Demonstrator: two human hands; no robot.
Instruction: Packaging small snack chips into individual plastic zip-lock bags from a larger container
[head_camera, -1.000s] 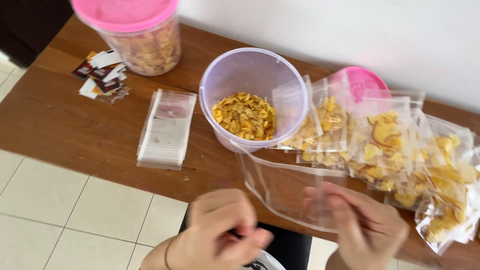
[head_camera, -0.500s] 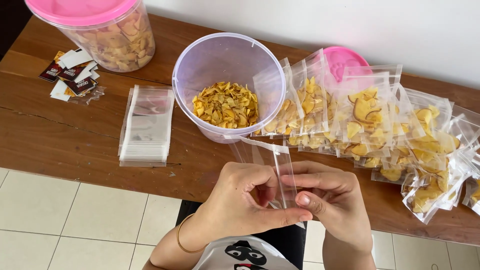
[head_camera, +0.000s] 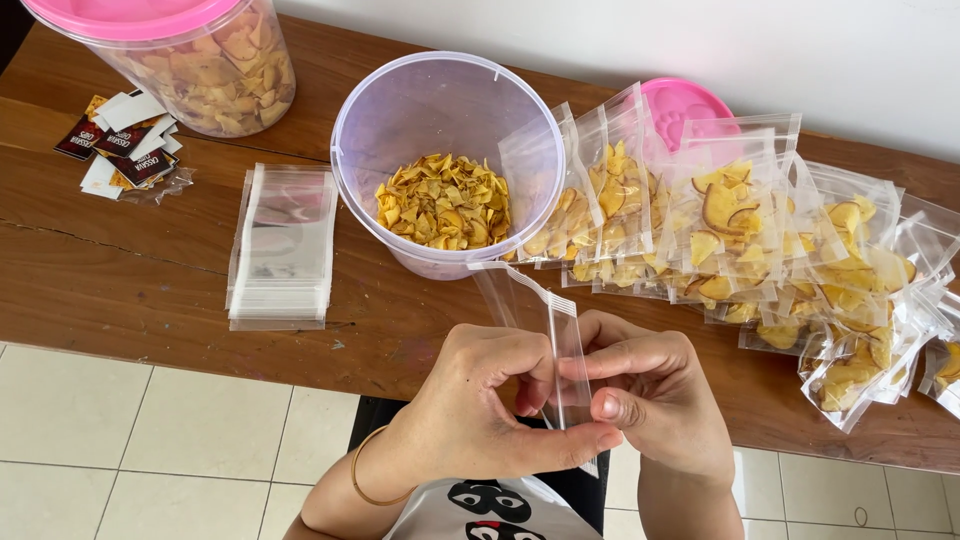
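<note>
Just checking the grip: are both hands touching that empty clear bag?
Touching. The head view shows the left hand and the right hand pinching the empty clear bag between their fingers.

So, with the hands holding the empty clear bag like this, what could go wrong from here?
1. The empty clear bag is pinched between the left hand and the right hand right beside the open tub of chips; a wide movement might knock the tub.
2. The filled bags are heaped loosely toward the table edge; a brush from the right arm could push some off.
</note>
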